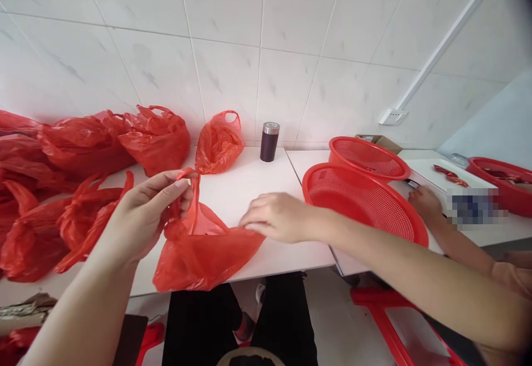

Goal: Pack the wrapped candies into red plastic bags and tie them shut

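A red plastic bag (199, 249) lies at the front edge of the white table (245, 183), partly hanging over it. My left hand (145, 211) pinches the bag's twisted handles near the top and holds them up. My right hand (276, 216) rests on the bag's right corner with its fingers curled and pressed together, gripping the plastic. The bag looks lightly filled; its contents are hidden.
Several tied red bags (83, 178) pile up on the left, one more (219, 142) stands by the tiled wall. A dark flask (269, 142) stands behind. Two red mesh baskets (366, 200) sit to the right. Another person's hand (424, 202) rests beyond them. A red stool (390, 316) stands below.
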`<control>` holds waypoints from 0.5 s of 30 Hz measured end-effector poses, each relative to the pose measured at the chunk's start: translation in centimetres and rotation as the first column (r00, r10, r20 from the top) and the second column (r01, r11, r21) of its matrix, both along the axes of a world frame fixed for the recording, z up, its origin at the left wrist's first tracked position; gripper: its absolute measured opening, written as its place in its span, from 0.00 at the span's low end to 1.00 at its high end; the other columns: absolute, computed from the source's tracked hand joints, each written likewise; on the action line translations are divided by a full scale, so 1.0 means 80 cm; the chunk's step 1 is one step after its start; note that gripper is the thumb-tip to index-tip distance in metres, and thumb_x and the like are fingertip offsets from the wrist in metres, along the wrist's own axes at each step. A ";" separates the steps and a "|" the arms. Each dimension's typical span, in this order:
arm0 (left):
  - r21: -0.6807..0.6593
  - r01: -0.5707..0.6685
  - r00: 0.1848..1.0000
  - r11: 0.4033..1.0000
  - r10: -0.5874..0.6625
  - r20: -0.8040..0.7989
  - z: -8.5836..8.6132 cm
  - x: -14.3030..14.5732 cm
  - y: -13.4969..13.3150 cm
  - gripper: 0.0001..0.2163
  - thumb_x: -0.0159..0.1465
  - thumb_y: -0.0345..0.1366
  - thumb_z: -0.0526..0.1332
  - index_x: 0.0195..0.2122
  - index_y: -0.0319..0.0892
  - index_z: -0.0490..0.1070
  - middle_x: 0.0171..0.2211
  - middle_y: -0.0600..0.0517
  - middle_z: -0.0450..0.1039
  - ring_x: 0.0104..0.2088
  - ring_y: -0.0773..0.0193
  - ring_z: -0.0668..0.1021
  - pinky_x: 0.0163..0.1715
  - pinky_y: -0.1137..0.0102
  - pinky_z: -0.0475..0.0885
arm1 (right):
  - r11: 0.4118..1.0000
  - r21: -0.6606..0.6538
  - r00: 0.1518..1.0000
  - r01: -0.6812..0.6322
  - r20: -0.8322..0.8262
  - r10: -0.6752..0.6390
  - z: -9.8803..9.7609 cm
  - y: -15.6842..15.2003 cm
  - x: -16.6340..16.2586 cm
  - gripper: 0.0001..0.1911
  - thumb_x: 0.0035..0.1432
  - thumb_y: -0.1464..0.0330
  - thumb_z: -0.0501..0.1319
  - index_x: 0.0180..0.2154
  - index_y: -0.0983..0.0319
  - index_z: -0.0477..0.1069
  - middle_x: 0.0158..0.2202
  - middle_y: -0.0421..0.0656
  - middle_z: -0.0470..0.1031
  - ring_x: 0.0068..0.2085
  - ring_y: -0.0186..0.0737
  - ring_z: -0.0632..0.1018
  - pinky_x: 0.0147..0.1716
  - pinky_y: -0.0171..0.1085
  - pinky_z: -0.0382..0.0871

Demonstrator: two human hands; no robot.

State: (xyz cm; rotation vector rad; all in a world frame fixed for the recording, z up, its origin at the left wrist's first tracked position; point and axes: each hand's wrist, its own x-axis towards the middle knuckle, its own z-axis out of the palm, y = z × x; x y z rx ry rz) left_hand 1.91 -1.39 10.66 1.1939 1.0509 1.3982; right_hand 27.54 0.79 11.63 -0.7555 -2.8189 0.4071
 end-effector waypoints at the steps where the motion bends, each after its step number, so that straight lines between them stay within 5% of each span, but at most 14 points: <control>1: 0.001 -0.004 1.000 1.000 0.004 0.006 -0.004 -0.003 -0.004 0.10 0.59 0.37 0.66 0.40 0.39 0.74 0.28 0.53 0.69 0.24 0.71 0.70 0.19 0.77 0.64 | 0.999 0.030 1.000 -0.018 -0.018 0.018 -0.019 0.001 -0.016 0.13 0.64 0.71 0.54 0.42 0.55 0.77 0.40 0.40 0.79 0.41 0.39 0.77 0.40 0.37 0.68; 5: 0.022 -0.073 0.995 0.997 0.072 0.064 -0.007 -0.023 -0.018 0.12 0.59 0.35 0.66 0.45 0.41 0.75 0.26 0.54 0.67 0.23 0.73 0.66 0.18 0.78 0.61 | 0.983 -0.142 0.988 0.120 0.115 -0.104 -0.061 0.010 -0.052 0.04 0.53 0.69 0.67 0.29 0.51 0.75 0.19 0.35 0.72 0.27 0.34 0.77 0.29 0.34 0.69; 8: 0.011 -0.117 0.990 0.993 0.116 0.085 -0.004 -0.041 -0.026 0.15 0.60 0.35 0.66 0.49 0.44 0.73 0.25 0.54 0.68 0.22 0.73 0.66 0.18 0.78 0.61 | 0.914 -0.262 0.938 0.309 0.244 -0.247 -0.061 0.018 -0.051 0.15 0.41 0.68 0.75 0.19 0.56 0.69 0.14 0.38 0.65 0.29 0.40 0.77 0.33 0.39 0.70; 11: -0.003 -0.144 0.984 0.990 0.143 0.106 0.000 -0.052 -0.029 0.18 0.60 0.34 0.66 0.52 0.44 0.73 0.25 0.54 0.66 0.23 0.72 0.67 0.17 0.79 0.62 | 0.866 -0.207 0.871 0.455 0.305 -0.385 -0.036 0.028 -0.039 0.21 0.43 0.70 0.74 0.14 0.57 0.62 0.14 0.41 0.62 0.34 0.46 0.77 0.36 0.44 0.69; 15: 0.068 -0.157 0.981 0.985 0.148 0.124 0.008 -0.058 -0.025 0.19 0.61 0.30 0.64 0.54 0.43 0.72 0.25 0.55 0.65 0.23 0.73 0.66 0.17 0.79 0.62 | 0.914 -0.183 0.902 0.363 0.315 -0.295 0.029 0.043 -0.013 0.21 0.50 0.65 0.69 0.14 0.60 0.62 0.17 0.41 0.64 0.32 0.43 0.75 0.35 0.43 0.67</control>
